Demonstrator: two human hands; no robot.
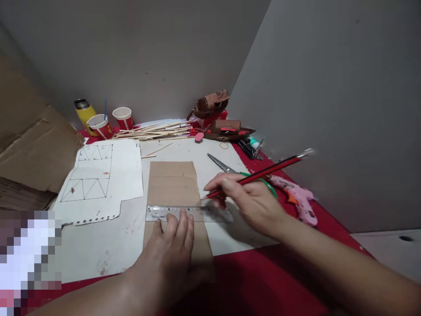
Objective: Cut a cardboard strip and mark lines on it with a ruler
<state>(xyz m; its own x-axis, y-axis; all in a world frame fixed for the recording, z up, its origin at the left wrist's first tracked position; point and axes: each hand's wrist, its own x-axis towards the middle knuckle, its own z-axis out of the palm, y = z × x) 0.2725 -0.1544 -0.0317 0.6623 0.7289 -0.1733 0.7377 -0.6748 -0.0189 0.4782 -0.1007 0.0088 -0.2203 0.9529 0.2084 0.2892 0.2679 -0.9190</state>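
Observation:
A brown cardboard strip point(173, 182) lies in front of me with a clear ruler point(197, 214) set across it. The ruler juts past the strip's right edge. My left hand point(169, 245) presses the ruler down, its outstretched fingertips along the lower edge. In my right hand point(253, 199) I hold a red and black pencil point(268, 169), fingers closed round its lower part. The pencil's tip sits by the right edge of the cardboard, just above the ruler; whether it touches is unclear. Scissors point(221, 163) with green handles lie partly hidden behind my right hand.
A pink glue gun point(304, 204) lies to the right on the red cloth point(256, 281). Left is a paper with truss drawings point(95, 169) beside large cardboard point(29, 127). Behind are wooden sticks point(158, 131), paper cups point(122, 115), a yellow bottle point(86, 116) and a model boat point(226, 129).

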